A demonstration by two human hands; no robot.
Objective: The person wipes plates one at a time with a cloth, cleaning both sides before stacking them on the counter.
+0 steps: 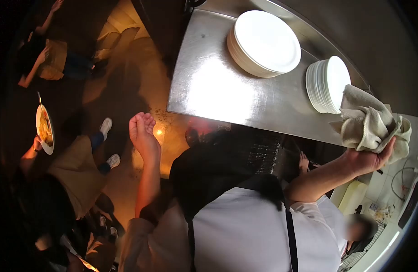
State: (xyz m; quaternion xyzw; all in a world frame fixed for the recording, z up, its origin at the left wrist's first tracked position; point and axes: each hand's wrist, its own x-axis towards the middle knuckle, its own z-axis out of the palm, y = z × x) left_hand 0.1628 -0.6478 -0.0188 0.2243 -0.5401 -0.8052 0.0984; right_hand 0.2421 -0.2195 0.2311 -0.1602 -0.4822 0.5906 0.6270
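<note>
My right hand (373,158) grips a crumpled beige cloth (370,120), its folds bunched over the fingers at the right end of the steel counter. Right behind the cloth stands a stack of smaller white plates (329,85), which it partly overlaps in this view. My left hand (143,129) is held away from the counter's left corner, fingers curled in loosely and nothing in them. On the counter, a stack of large white plates (267,43) rises between the two hands' sides.
The steel counter (190,59) ends in a corner near my left hand. On the left, a person (79,172) holds a plate of food (45,129) with a utensil on it. Another person (52,56) stands farther off. A co-worker (354,231) is at lower right.
</note>
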